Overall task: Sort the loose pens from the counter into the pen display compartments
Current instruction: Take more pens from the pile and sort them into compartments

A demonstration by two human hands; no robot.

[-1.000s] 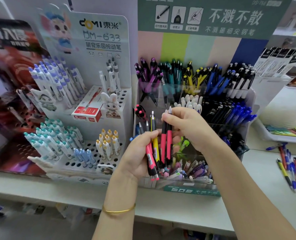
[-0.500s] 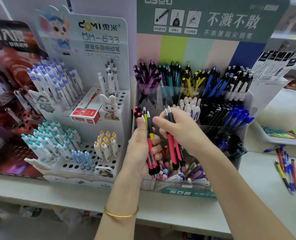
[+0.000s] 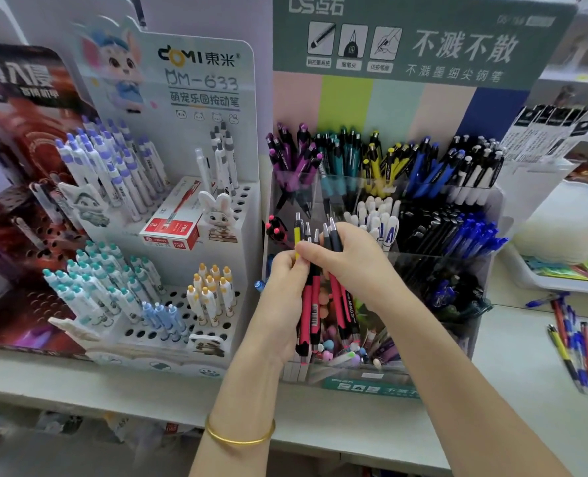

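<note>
Both hands meet in front of the clear pen display (image 3: 365, 387), which stands toward the back of the counter (image 3: 512, 373), right of its middle. The left hand (image 3: 282, 297), a gold bangle (image 3: 239, 438) on its wrist, has its fingers curled round an upright bundle of pink-and-black pens (image 3: 307, 311), and a yellow pen (image 3: 297, 235) rises among them. The right hand (image 3: 354, 266) reaches in from the right and pinches two pink pens (image 3: 335, 297) between thumb and fingers, gripping them near their dark upper ends, tips down. These two stand just beside the left hand's bundle; whether they touch it is hard to tell, since the fingers overlap there. All the held pens hang over the display's front compartments, which hold small pastel-topped pieces. Behind them, the back row carries purple pens (image 3: 292, 156) at the left, then teal, yellow, blue and white-barrelled ones, and the middle row has white caps, black pens and blue pens (image 3: 471, 235). More loose pens (image 3: 574, 349) lie flat near the counter's right edge, well apart from the hands. Just left of the display is a white stand (image 3: 244, 215) with holes, with a red box (image 3: 170, 228) lying on its upper tier.
</note>
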